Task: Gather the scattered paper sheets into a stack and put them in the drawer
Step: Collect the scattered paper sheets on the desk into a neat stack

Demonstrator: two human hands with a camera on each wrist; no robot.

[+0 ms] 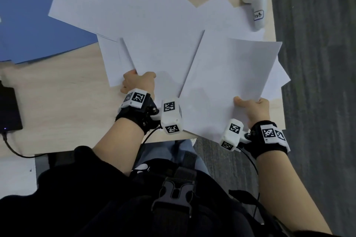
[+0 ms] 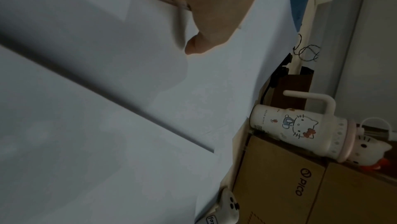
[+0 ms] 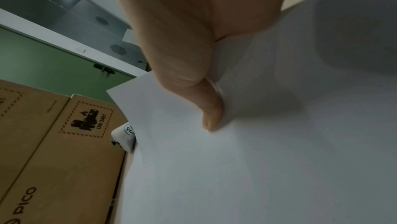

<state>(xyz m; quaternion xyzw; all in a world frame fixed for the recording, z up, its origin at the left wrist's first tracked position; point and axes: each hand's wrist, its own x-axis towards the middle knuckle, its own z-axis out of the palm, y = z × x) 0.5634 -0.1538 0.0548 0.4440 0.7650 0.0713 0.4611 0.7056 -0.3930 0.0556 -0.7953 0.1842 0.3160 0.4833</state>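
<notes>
Several white paper sheets (image 1: pixel 134 11) lie overlapping across the wooden table (image 1: pixel 57 92). My left hand (image 1: pixel 138 82) grips the near corner of a lifted sheet (image 1: pixel 159 54) at the table's middle; its thumb (image 2: pixel 197 45) lies on the paper. My right hand (image 1: pixel 252 107) pinches the near edge of a few sheets (image 1: pixel 231 75) raised at the right, thumb (image 3: pixel 210 113) on top, other fingers hidden beneath. No drawer is in view.
A white controller (image 1: pixel 255 2) lies at the table's far right corner. A cartoon-cat mug (image 2: pixel 300 129) and cardboard boxes (image 3: pixel 53 151) stand at the back. A black device with a cable (image 1: pixel 8 109) sits at the left edge, near a blue mat (image 1: pixel 28 25).
</notes>
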